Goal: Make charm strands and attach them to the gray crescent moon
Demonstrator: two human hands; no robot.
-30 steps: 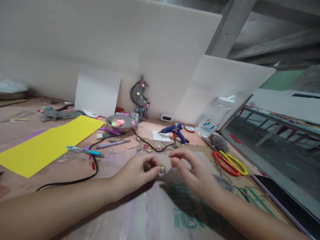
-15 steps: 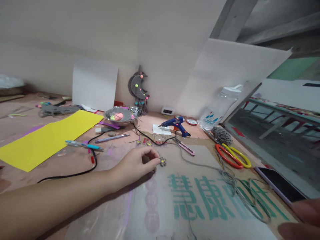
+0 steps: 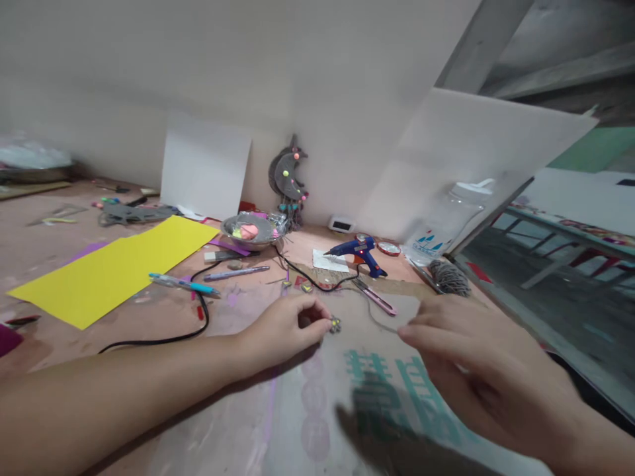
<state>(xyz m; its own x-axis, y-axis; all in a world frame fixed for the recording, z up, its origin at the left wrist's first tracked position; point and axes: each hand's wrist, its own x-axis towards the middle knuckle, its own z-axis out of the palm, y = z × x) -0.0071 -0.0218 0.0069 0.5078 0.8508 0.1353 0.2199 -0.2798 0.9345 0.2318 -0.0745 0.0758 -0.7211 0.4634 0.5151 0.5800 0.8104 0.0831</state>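
A person's two bare hands work above a cluttered pinkish tabletop [image 3: 307, 237], seen from the head camera. The left hand [image 3: 285, 328] reaches in from the lower left, its thumb and forefinger pressed together at the tips, pinching the edge of a small grey flower-shaped piece [image 3: 336, 324] with a yellow centre. The flower sits near the middle of the view, just above a sheet of cardboard [image 3: 347, 340] under clear film, printed with large green characters. The right hand [image 3: 483, 363], larger and nearer the camera, is at the right, well apart from the flower. Its fingers lie close together and bent; the underside is hidden, so whether it grips anything cannot be told. A thin grey cord [image 3: 381, 323] runs up to its fingertips, but holding or merely passing behind cannot be told either.

Beyond the hands lies a pink cutter [image 3: 378, 299], and behind it a blue glue gun [image 3: 364, 250], its nozzle over a white paper [image 3: 333, 263]. Two small yellow-and-grey pieces [image 3: 306, 287] lie beyond the left hand. To the left are a blue pen [image 3: 181, 284] and a yellow sheet [image 3: 119, 271]; a ball of grey yarn [image 3: 449, 277] sits beyond the right hand.
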